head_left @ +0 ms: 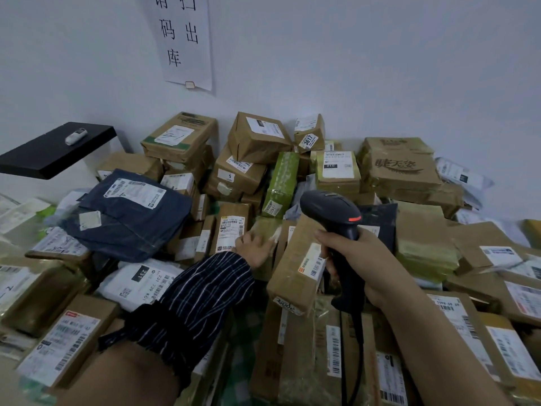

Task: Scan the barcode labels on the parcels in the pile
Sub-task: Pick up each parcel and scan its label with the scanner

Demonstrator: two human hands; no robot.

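Observation:
A pile of brown cardboard parcels and plastic mailers with white barcode labels fills the lower half of the head view. My right hand grips the handle of a black barcode scanner, whose head points left and forward over the pile. Just below it lies a tilted brown box with a barcode label on its right side. My left hand, in a dark striped sleeve, reaches into the pile and rests on a taped parcel beside that box. Its fingers are partly hidden, so its grip is unclear.
A dark blue mailer lies at the left on other parcels. A black shelf with a small white device juts from the wall at the left. A paper sign hangs on the white wall. Stacked boxes rise at the back.

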